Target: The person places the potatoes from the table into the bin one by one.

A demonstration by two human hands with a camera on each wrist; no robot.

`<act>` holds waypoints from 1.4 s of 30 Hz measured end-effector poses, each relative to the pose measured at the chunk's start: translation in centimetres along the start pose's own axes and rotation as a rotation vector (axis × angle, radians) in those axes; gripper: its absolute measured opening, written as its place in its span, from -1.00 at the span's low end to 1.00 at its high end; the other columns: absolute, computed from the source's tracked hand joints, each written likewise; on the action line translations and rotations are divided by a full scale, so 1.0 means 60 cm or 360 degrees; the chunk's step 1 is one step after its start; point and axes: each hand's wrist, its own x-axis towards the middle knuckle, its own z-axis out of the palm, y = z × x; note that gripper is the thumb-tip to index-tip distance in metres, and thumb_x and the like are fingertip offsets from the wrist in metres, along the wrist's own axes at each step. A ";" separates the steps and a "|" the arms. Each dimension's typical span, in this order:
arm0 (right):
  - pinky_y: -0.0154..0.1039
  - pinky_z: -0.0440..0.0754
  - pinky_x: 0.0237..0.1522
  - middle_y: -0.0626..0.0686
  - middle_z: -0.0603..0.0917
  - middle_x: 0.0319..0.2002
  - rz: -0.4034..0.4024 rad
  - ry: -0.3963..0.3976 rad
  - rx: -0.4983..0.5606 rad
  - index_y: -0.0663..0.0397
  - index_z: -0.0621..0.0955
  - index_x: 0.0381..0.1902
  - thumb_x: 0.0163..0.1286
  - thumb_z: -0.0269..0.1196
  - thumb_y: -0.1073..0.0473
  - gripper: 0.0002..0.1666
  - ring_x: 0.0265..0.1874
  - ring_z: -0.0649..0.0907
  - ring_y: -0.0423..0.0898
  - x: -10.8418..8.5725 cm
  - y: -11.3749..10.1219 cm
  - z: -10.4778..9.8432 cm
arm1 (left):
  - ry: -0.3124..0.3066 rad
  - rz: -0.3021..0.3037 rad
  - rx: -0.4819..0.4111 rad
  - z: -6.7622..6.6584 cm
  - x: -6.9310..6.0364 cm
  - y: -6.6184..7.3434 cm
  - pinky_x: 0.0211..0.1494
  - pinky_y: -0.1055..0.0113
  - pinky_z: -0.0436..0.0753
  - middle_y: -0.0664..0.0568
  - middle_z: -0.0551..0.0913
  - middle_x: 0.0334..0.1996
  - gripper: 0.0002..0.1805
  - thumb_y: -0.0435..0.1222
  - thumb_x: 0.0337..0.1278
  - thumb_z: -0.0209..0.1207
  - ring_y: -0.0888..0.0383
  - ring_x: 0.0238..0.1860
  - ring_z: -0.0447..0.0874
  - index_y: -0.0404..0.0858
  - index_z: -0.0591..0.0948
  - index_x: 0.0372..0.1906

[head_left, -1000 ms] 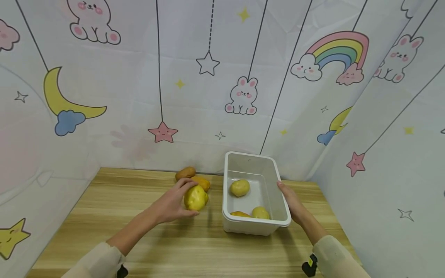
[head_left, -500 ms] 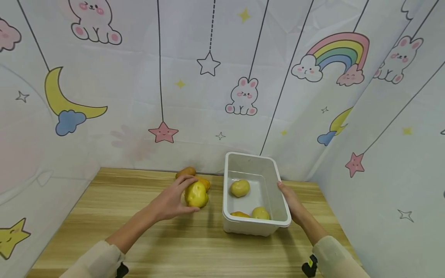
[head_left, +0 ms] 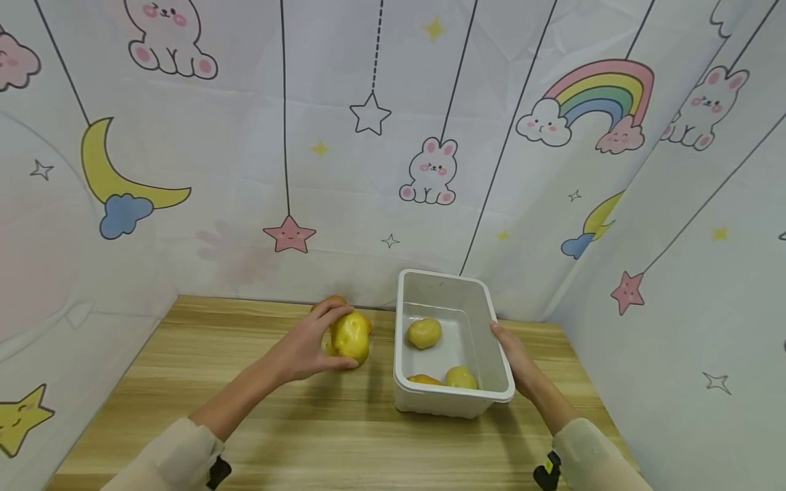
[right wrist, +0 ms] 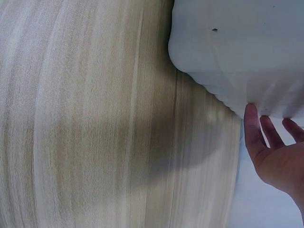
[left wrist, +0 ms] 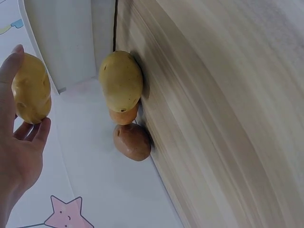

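My left hand [head_left: 303, 348] grips a lumpy yellow potato [head_left: 352, 337] between thumb and fingers, held above the table left of the bin. In the left wrist view, that potato [left wrist: 32, 90] is clear of the others. Behind it on the table lie another yellow potato [left wrist: 121, 80], an orange-toned potato [left wrist: 124, 117] partly hidden, and a reddish-brown potato [left wrist: 133, 142]. The right hand [head_left: 516, 354] holds the right rim of a white plastic bin [head_left: 454, 405]; in the right wrist view, its fingertips [right wrist: 251, 110] touch the bin's outer wall.
Inside the bin are a pale potato [head_left: 424, 333], a second pale potato [head_left: 460, 377] and an orange-toned piece [head_left: 425, 379] partly hidden by the near wall. The wooden table [head_left: 295, 443] backs onto a printed white curtain [head_left: 344, 204], which also hangs at the right.
My left hand has shifted slightly right and up with the yellow potato, covering more of the reddish-brown potato behind. My right hand and the bin have stayed in place.
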 end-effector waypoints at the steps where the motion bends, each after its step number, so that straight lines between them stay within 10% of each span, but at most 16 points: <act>1: -0.08 0.67 0.17 0.45 0.43 0.43 -0.0003 -0.0005 -0.0007 0.31 0.23 0.61 0.76 -0.23 -0.29 -0.14 0.33 0.55 0.25 0.000 0.000 -0.001 | -0.0001 -0.0004 0.0005 -0.001 0.001 0.001 0.31 -0.12 0.64 -0.13 0.42 0.43 0.02 0.08 -0.07 0.64 -0.15 0.30 0.56 -0.22 0.48 0.48; 42: -0.08 0.66 0.17 0.42 0.44 0.42 0.0050 0.0048 0.0003 0.27 0.21 0.62 0.73 -0.20 -0.34 -0.11 0.31 0.56 0.22 -0.003 -0.002 0.003 | 0.0060 0.0153 -0.0041 -0.013 0.048 0.035 0.29 0.05 0.68 -0.05 0.46 0.36 -0.02 -0.05 -0.07 0.68 0.00 0.25 0.57 -0.29 0.48 0.46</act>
